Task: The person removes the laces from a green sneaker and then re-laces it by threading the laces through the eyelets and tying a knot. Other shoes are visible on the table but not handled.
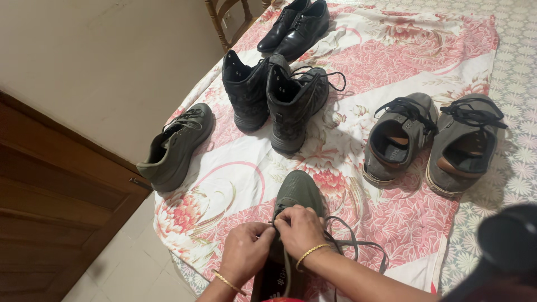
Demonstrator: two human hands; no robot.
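Pinching the laces [349, 241] of an olive sneaker [296, 193] at the near bench [520, 72] edge, both the left hand [245, 253] and right hand [301, 229] are closed on them. Laces look soft and floppy, best held near the eyelets.

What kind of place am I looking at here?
Probably a room in a home: a table under a floral cloth bears several pairs of shoes, with a wooden chair and a wooden door beside it.
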